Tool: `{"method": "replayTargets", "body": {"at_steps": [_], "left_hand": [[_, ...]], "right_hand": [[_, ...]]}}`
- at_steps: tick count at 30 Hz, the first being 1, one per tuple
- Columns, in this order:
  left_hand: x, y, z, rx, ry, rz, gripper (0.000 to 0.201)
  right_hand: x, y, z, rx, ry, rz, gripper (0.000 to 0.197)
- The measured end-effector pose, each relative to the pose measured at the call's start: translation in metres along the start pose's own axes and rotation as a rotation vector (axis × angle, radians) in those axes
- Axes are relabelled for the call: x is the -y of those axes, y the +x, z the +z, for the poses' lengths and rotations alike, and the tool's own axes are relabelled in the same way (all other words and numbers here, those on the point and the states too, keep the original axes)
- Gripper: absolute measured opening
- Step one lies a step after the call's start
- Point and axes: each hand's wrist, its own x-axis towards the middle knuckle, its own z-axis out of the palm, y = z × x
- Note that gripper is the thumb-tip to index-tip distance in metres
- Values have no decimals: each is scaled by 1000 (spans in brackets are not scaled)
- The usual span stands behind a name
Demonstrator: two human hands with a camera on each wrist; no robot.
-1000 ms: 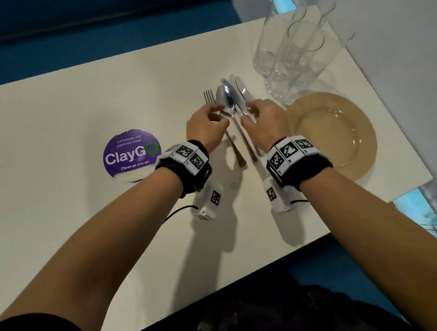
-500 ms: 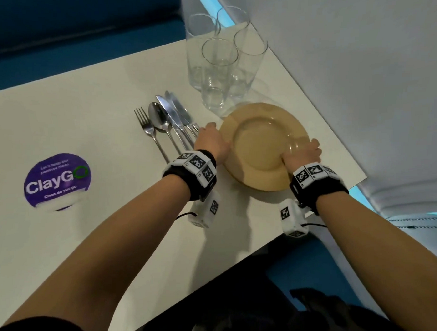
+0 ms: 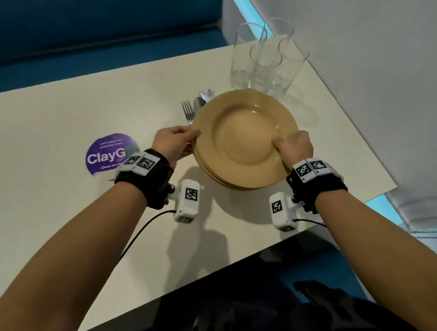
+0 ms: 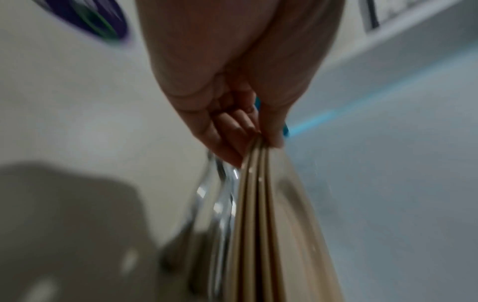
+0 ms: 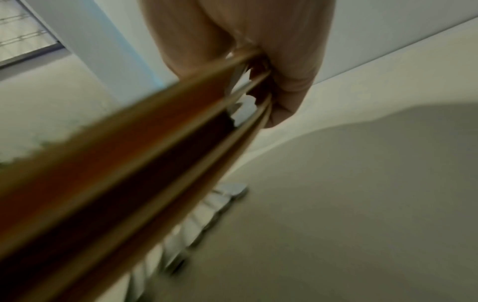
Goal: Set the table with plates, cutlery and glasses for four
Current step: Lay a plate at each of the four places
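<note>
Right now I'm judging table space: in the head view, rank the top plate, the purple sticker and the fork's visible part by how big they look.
1. Top plate, though it is lifted nearer the camera in both hands.
2. Purple sticker, partly hidden by the left wrist.
3. Fork, mostly hidden under the plates.

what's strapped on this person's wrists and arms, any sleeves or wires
Forearms are bare, no sleeves. Each wrist carries a black strap: left strap, right strap. White blocks with black square-pattern markers sit on top. A white camera box hangs under each wrist, also marked, trailing a thin black cable.
</note>
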Motion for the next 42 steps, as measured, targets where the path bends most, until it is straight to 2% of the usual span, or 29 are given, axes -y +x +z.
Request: {"method": "replayTargets", "body": {"at_steps": [4, 8, 10, 13, 15, 17, 19, 21, 22, 23, 25, 27, 31, 35, 39, 42], "left_hand": [[7, -25, -85, -11, -100, 7, 15], [21, -42, -159, -62, -156, 10, 20], [32, -49, -188, -111, -31, -12, 21], [50, -58, -214, -101, 169, -95, 13], [63, -61, -222, -83, 267, -140, 11], [73, -62, -226, -86, 338, -154, 9], [83, -60, -231, -125, 461, -132, 19], [85, -60, -232, -229, 581, -28, 25], [84, -61, -234, -297, 514, 19, 25], [81, -62, -237, -340, 355, 39, 27], [78, -64, -243, -364, 30, 29, 32], [75, -67, -259, -369, -87, 23, 32], [83, -71, -313, -402, -143, 38, 22], [95, -79, -389, -482, -70, 17, 12], [107, -100, -477, -502, -121, -23, 3], [115, -117, -537, -506, -57, -28, 14]], "right_hand": [[32, -36, 52, 99, 22, -52, 49], [58, -66, 92, 72, 97, -143, 40], [65, -76, 103, 34, 99, -187, 41], [68, -92, 114, 34, 95, -211, 43], [67, -104, 120, 96, 91, -198, 41], [65, -115, 132, 169, 114, -179, 31], [63, -124, 145, 223, 95, -172, 27], [61, -133, 157, 267, 56, -165, 36], [61, -137, 164, 286, 34, -169, 38], [62, -142, 171, 297, 13, -176, 39], [66, -154, 186, 319, -13, -195, 40], [74, -168, 201, 343, -24, -204, 40], [92, -201, 238, 396, -108, -295, 40], [112, -247, 287, 422, -193, -383, 39], [128, -304, 339, 424, -185, -367, 32], [133, -340, 370, 385, -138, -322, 31]]}}
